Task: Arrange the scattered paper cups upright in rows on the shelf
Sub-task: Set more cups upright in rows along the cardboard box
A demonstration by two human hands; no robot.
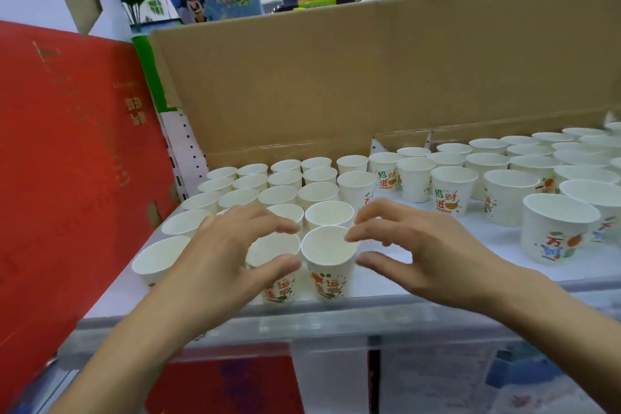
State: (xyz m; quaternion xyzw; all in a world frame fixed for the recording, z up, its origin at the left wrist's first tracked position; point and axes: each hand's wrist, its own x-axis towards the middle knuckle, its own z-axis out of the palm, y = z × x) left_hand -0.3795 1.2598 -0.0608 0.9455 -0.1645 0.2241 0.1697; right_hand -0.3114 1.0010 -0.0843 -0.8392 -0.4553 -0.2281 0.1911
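Note:
Several white paper cups stand upright in rows on the white shelf [386, 282], packed tightly at the left [285, 178] and more loosely at the right [510, 198]. My left hand [228, 255] curls over a front-row printed cup [274, 247], thumb on its near wall and fingers over its far rim. My right hand [416, 245] pinches the neighbouring front cup [327, 255] at its right side, with a fingertip on the rim and the thumb against the wall. Both cups stand upright at the shelf's front edge.
A tall cardboard flap [369, 77] walls off the back of the shelf. A red box [67, 161] leans at the left. A large loose cup [557, 228] stands at the front right. Bare shelf surface lies right of my right hand.

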